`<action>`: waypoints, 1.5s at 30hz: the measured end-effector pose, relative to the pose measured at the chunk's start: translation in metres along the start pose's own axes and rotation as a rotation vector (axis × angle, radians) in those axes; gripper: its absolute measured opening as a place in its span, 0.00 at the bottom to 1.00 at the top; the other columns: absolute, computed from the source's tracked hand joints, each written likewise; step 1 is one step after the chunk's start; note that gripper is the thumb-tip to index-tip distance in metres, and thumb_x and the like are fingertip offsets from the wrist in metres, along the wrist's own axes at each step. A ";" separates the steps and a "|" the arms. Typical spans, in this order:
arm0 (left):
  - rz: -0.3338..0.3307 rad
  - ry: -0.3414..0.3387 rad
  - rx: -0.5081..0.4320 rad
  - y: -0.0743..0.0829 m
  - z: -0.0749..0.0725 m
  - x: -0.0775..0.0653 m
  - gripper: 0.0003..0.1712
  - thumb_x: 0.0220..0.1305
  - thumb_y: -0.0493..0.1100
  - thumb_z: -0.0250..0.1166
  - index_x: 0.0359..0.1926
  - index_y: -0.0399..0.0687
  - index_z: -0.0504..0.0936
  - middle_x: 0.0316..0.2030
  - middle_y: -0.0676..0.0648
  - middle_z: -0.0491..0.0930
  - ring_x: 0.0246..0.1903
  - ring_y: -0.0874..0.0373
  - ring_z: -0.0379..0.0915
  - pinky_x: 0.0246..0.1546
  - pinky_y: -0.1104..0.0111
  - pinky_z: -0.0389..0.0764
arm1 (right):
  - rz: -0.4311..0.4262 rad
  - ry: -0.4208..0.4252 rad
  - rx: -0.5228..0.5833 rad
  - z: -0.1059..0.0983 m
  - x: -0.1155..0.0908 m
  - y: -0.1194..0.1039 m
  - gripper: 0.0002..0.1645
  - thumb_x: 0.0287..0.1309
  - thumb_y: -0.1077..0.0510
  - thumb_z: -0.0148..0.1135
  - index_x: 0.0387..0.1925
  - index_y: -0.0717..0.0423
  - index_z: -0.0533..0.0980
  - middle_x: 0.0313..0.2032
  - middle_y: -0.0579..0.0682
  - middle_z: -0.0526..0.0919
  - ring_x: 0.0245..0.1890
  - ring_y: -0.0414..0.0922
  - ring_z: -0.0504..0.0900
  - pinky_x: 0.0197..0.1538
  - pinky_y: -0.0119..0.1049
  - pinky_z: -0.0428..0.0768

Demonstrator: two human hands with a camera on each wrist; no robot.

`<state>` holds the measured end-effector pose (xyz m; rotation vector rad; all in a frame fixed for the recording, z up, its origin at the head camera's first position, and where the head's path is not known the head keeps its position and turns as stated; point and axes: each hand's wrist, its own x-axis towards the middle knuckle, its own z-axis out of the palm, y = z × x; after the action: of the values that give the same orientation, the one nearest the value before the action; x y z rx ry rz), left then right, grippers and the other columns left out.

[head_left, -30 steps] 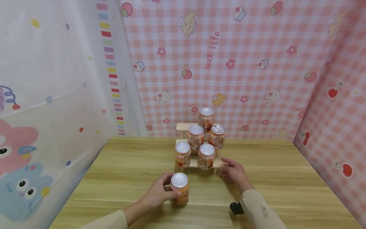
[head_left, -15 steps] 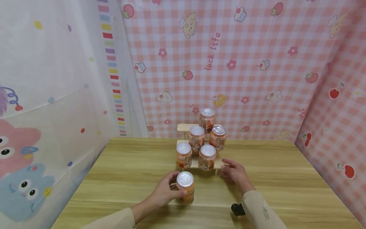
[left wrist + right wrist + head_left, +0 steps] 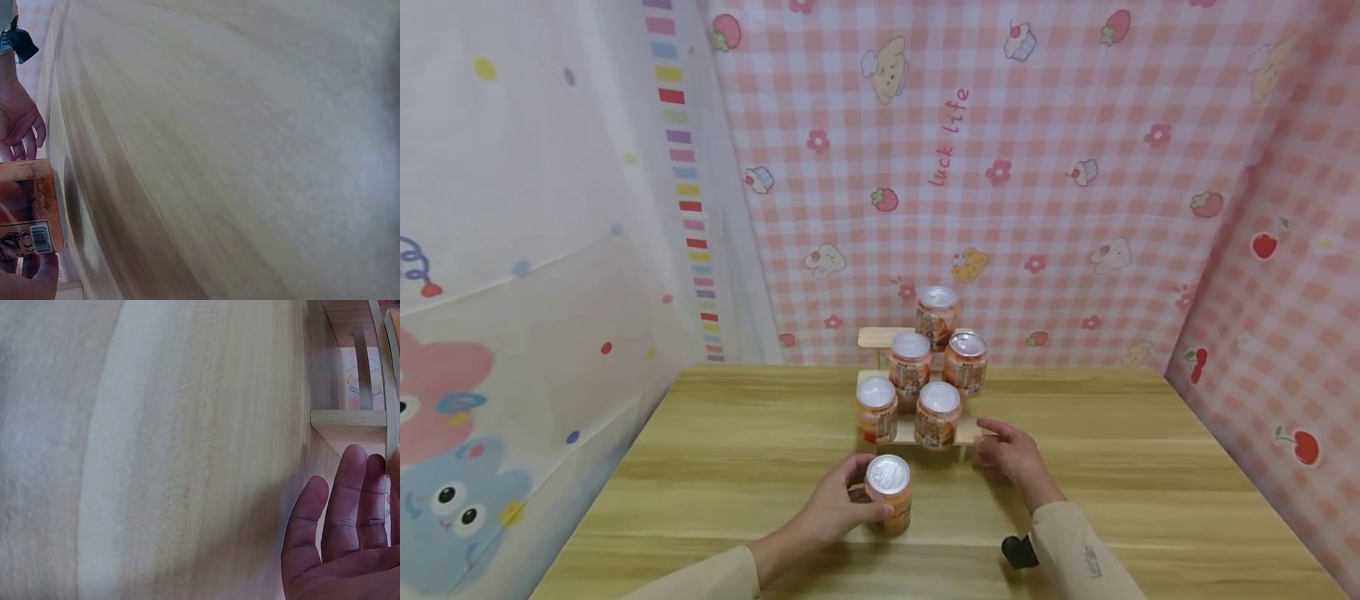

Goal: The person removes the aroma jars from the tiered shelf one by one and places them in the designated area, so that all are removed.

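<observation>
My left hand (image 3: 835,506) grips an orange can (image 3: 898,510) with a silver lid, upright in front of the stepped wooden rack (image 3: 970,432). In the left wrist view, the can (image 3: 28,206) shows a barcode, and a shadow lies by its base; I cannot tell whether it touches the table. My right hand (image 3: 1015,458) is beside the rack's right end with nothing in it. Its fingers (image 3: 344,512) are loosely extended near the rack's leg in the right wrist view; contact is unclear. On the lowest step stand two similar cans, the left can (image 3: 877,412) and right can (image 3: 937,417).
Two more cans stand on the middle step, a left can (image 3: 909,367) and a right can (image 3: 966,365); one can (image 3: 936,318) is on the top step. The rack stands on a wood-grain table (image 3: 737,450). A pink checked cloth (image 3: 1052,217) hangs behind.
My left hand has moved the can rightward and slightly toward the rack. The right hand and the cans on the rack stay in place; the whole view shifts a little.
</observation>
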<state>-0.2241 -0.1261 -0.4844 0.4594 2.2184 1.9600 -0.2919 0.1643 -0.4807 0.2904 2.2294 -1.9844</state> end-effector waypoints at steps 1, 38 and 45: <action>-0.001 -0.002 0.003 -0.001 0.000 0.000 0.41 0.48 0.31 0.76 0.63 0.28 0.67 0.52 0.40 0.76 0.54 0.48 0.74 0.57 0.61 0.77 | 0.002 0.003 0.002 0.000 0.000 0.000 0.29 0.65 0.61 0.62 0.66 0.61 0.70 0.44 0.51 0.84 0.35 0.46 0.85 0.36 0.41 0.82; 0.028 -0.028 -0.011 0.022 -0.034 -0.005 0.36 0.61 0.37 0.70 0.65 0.28 0.64 0.58 0.33 0.72 0.60 0.41 0.66 0.61 0.56 0.71 | -0.012 0.012 0.013 0.000 0.000 0.001 0.28 0.64 0.61 0.63 0.65 0.62 0.71 0.43 0.50 0.84 0.35 0.45 0.85 0.36 0.41 0.82; 0.112 0.072 0.025 0.062 -0.058 0.021 0.33 0.61 0.34 0.68 0.64 0.30 0.68 0.54 0.33 0.75 0.57 0.39 0.70 0.53 0.67 0.78 | -0.004 0.015 0.012 0.000 0.000 0.001 0.28 0.65 0.60 0.63 0.65 0.61 0.72 0.41 0.48 0.84 0.34 0.45 0.85 0.36 0.41 0.82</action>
<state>-0.2533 -0.1674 -0.4131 0.5366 2.3101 2.0366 -0.2916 0.1646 -0.4815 0.3038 2.2296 -2.0042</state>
